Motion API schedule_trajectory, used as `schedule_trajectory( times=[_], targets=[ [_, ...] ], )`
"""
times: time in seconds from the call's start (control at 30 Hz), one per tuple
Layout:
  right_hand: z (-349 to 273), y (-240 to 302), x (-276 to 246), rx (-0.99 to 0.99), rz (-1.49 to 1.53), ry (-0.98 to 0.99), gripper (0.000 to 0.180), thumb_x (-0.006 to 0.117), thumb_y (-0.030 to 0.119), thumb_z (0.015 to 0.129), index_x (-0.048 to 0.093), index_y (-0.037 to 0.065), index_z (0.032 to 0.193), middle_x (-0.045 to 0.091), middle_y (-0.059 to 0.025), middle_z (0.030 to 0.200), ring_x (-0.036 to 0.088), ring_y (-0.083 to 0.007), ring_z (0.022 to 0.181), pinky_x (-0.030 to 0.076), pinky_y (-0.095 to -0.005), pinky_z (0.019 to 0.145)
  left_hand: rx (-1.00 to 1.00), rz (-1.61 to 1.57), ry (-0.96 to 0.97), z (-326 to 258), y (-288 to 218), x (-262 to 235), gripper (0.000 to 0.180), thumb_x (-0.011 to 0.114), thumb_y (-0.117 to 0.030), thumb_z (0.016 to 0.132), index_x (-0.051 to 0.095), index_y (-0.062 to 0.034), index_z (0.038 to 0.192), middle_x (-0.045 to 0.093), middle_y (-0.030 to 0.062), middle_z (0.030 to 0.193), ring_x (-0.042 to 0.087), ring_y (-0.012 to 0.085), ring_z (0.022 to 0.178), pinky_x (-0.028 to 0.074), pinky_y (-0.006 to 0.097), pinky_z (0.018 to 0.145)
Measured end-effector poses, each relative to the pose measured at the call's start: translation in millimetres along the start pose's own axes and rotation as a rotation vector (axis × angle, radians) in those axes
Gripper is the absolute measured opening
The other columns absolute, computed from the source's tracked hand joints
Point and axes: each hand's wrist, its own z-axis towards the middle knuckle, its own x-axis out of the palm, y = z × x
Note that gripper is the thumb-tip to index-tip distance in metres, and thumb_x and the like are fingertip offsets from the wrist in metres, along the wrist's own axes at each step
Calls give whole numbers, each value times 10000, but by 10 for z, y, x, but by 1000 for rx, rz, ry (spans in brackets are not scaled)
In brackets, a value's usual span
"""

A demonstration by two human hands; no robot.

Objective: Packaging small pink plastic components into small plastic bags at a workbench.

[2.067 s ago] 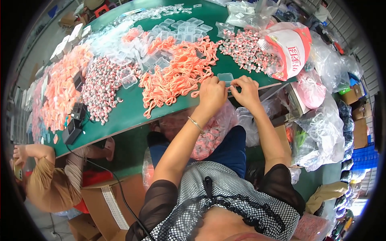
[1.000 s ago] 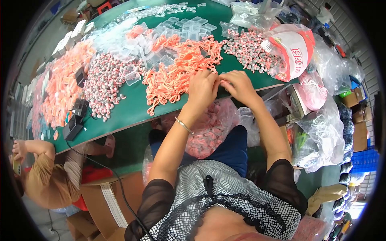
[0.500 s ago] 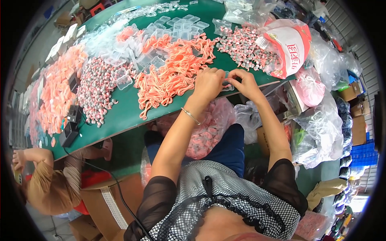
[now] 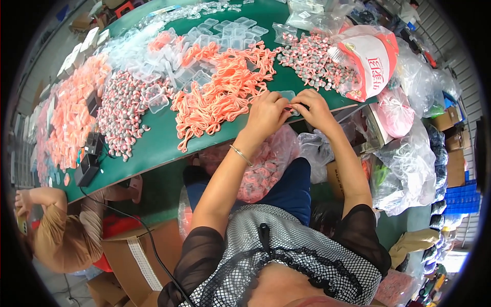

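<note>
A small clear plastic box (image 4: 288, 95) is between my two hands at the near edge of the green table, its lid part standing out beyond my fingertips. My left hand (image 4: 267, 113) is closed on the box's left side, fingers bent. From the right, my right hand (image 4: 312, 109) pinches it with thumb and forefinger. What lies inside the box is mostly covered by my fingers. Just left of my left hand spreads a heap of orange looped cords (image 4: 217, 97). Beyond my right hand is a pile of small pink-and-grey pieces (image 4: 311, 60).
A printed red-and-white bag (image 4: 372, 64) lies at the table's right end. Clear boxes (image 4: 238, 35) and another heap of pink-and-grey pieces (image 4: 120, 110) sit farther left. A black device (image 4: 88, 169) trails a cable. Another person (image 4: 66, 230) sits at left.
The clear lid part shows more between my hands than before. My fingers have shifted slightly around the box, and the right fingertips are drawn closer to the left ones.
</note>
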Motion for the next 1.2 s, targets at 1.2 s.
schedule_trajectory(
  times=[1.2],
  targets=[
    [-154, 227, 153, 61, 51, -227, 181, 722, 47, 787, 628, 9, 937, 636, -133, 876, 626, -296, 783, 503, -366, 689, -232, -29, 15, -91, -133, 15, 558, 783, -140, 723, 528, 21, 1192, 582, 209, 1037, 602, 384, 950, 501, 446, 807]
  ],
)
